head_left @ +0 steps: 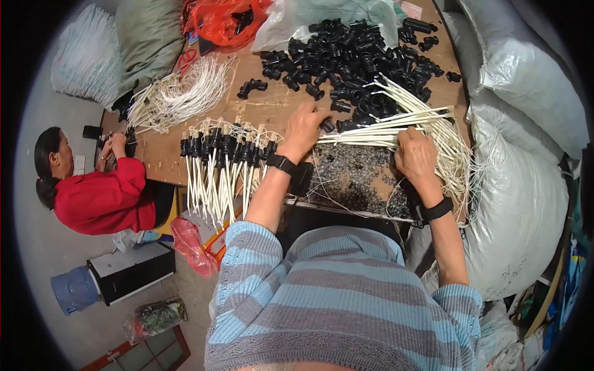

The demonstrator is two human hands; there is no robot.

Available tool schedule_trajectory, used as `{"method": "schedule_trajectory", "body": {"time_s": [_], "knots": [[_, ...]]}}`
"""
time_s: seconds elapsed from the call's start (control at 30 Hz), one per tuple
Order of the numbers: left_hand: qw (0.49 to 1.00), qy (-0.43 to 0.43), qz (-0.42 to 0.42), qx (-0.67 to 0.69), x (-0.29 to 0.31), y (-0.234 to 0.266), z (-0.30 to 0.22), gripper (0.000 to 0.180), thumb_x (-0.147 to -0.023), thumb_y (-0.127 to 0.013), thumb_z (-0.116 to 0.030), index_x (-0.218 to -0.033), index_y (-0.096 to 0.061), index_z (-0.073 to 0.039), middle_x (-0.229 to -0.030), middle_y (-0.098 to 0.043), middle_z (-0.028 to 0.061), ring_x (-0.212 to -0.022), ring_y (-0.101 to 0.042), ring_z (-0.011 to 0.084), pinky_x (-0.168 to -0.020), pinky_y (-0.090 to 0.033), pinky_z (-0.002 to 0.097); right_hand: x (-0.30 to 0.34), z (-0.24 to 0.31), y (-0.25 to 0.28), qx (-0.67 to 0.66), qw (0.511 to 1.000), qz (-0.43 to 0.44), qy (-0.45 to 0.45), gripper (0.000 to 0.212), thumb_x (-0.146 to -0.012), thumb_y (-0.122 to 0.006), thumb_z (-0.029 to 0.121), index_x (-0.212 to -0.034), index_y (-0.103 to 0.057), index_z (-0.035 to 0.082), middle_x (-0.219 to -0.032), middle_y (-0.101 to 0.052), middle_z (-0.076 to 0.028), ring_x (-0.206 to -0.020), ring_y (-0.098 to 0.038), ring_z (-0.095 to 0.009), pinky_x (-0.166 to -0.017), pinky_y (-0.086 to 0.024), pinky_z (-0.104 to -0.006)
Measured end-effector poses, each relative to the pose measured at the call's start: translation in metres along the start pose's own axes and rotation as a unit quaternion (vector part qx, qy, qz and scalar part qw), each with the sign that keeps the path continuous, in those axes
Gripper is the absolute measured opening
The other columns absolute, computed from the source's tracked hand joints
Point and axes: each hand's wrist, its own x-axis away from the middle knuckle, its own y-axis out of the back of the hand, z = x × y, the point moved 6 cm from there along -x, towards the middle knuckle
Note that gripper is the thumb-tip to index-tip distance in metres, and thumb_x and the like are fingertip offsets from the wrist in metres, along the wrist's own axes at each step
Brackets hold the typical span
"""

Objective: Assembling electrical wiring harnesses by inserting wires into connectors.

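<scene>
My left hand is closed at the near edge of the black heap, with a small black plastic socket at its fingertips. My right hand curls its fingers over white sleeved wires, which lie in a sheaf pointing left toward my left hand. More such wires spread behind and right of that hand. Beneath the sheaf, many tiny dark clip-like parts cover the work surface. Left of my left forearm lie finished-looking pieces, black sockets joined to white sleeved wires, ends hanging over the edge.
A large heap of black sockets covers the table's far side. A bundle of white wires and a red plastic bag lie at far left. Full white sacks crowd the right. A co-worker in red sits at the left.
</scene>
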Motion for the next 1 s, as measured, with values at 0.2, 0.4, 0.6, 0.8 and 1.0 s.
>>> {"method": "schedule_trajectory", "body": {"time_s": [0.2,0.4,0.6,0.8,1.0], "knots": [[0.991,0.060,-0.070,0.097,0.027,0.026,0.006,0.031,-0.072,-0.060,0.004,-0.101,-0.066,-0.002,-0.106,-0.059,0.0171,-0.093,-0.059,0.0356,-0.080,-0.049,0.0402,0.005,0.011,0.017,-0.088,0.994,0.017,0.057,0.015,-0.079,-0.064,0.011,-0.092,-0.058,0.007,-0.077,-0.057,-0.011,-0.066,-0.054,-0.031,-0.063,-0.041,-0.0398],[0.962,0.212,-0.039,0.169,0.060,0.036,0.002,0.034,-0.076,-0.061,-0.002,-0.110,-0.065,-0.002,-0.104,-0.067,0.0111,-0.092,-0.065,0.0207,-0.081,-0.051,0.0304,0.013,0.032,0.031,-0.159,0.987,-0.010,0.009,0.017,-0.082,-0.065,0.009,-0.099,-0.066,0.008,-0.077,-0.060,-0.009,-0.066,-0.060,-0.029,-0.058,-0.045,-0.0374],[0.882,0.277,-0.001,0.380,0.075,0.014,0.003,0.042,-0.080,-0.056,-0.001,-0.121,-0.061,-0.004,-0.089,-0.065,0.0066,-0.055,-0.059,0.0114,-0.054,-0.047,0.0257,0.020,0.048,0.029,-0.173,0.983,0.026,0.058,0.012,-0.081,-0.065,0.010,-0.093,-0.066,0.009,-0.072,-0.058,-0.007,-0.061,-0.058,-0.028,-0.054,-0.043,-0.0366],[0.892,0.288,0.026,0.348,0.070,0.024,-0.009,0.041,-0.078,-0.053,0.005,-0.118,-0.059,-0.003,-0.089,-0.065,0.0090,-0.068,-0.064,0.0189,-0.062,-0.049,0.0306,0.025,0.044,0.033,-0.169,0.984,-0.016,0.061,0.010,-0.080,-0.065,0.012,-0.090,-0.066,0.011,-0.066,-0.054,-0.006,-0.054,-0.053,-0.026,-0.050,-0.040,-0.0363],[0.973,0.163,0.000,0.164,0.064,0.034,-0.014,0.032,-0.074,-0.051,0.008,-0.104,-0.057,-0.002,-0.091,-0.060,0.0169,-0.087,-0.059,0.0335,-0.079,-0.046,0.0383,0.035,0.046,0.026,-0.184,0.981,-0.029,0.054,0.018,-0.078,-0.066,0.008,-0.096,-0.067,0.011,-0.065,-0.052,-0.006,-0.055,-0.052,-0.024,-0.050,-0.038,-0.0350]]}}
